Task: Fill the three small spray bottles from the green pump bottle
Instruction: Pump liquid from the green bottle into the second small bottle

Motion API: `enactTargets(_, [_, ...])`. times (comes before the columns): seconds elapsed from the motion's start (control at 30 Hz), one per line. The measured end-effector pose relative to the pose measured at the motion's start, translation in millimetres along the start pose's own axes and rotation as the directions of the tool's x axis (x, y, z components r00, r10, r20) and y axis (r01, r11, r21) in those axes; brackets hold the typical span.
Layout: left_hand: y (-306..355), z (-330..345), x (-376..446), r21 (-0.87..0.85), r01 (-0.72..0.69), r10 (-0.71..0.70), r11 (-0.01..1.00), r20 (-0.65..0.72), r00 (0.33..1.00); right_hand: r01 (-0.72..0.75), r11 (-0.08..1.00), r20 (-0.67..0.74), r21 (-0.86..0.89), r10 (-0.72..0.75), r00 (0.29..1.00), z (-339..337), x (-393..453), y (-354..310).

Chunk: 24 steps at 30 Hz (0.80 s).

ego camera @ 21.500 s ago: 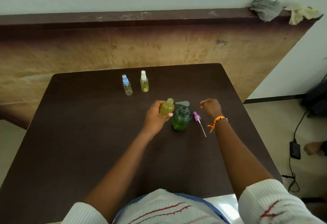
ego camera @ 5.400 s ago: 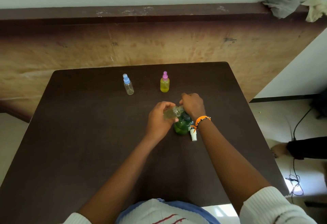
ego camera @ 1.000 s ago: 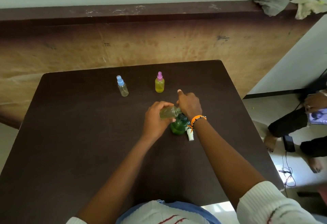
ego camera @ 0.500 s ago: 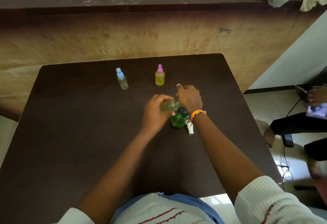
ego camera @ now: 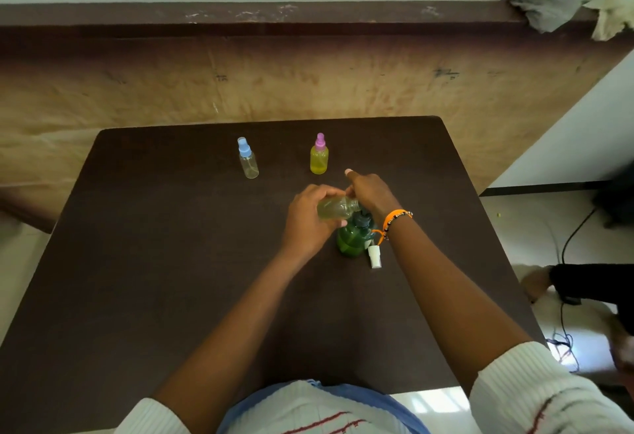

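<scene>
While the left hand (ego camera: 307,224) gripped one uncapped spray bottle (ego camera: 334,209) at frame centre, tilted against the single green pump bottle (ego camera: 353,240), the right hand (ego camera: 372,192) pressed the pump; two capped spray bottles (ego camera: 248,159) stood above.

**A plain room with a bare work table, likely a simple indoor workspace**

The left hand (ego camera: 310,224) grips a small bottle (ego camera: 338,208) over a dark brown table (ego camera: 154,279), and the setting spreads out from that grip. Beyond it, past the table's far edge, stands a worn tan panel (ego camera: 274,83) topped by a scuffed dark ledge (ego camera: 240,18), with a pale painted wall above. Far to the upper right of the grip, 2 crumpled rags (ego camera: 545,5) lie on that ledge. To the right and lower, a light tiled floor (ego camera: 535,228) carries a black cable (ego camera: 576,234). Whether this is a home or a workplace cannot be told.
</scene>
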State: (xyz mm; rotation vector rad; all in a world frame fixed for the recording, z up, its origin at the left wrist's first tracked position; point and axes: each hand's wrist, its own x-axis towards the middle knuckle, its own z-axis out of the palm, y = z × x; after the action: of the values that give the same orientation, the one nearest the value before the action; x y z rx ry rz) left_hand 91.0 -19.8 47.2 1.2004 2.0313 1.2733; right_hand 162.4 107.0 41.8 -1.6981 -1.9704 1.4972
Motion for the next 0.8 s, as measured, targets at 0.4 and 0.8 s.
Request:
enactTargets(0.4, [-1.9,0.5,-0.1,0.022,0.002,-0.002,1.000,0.008,1.000,0.011,0.998,-0.158,0.060,-0.001,0.987,7.9,4.3,8.8])
enactTargets(0.8, [-2.4,3.0,1.3,0.026,-0.016,0.016,1.000,0.011,1.000,0.017,0.999,-0.219,-0.029,-0.023,0.976,8.9,1.6,9.5])
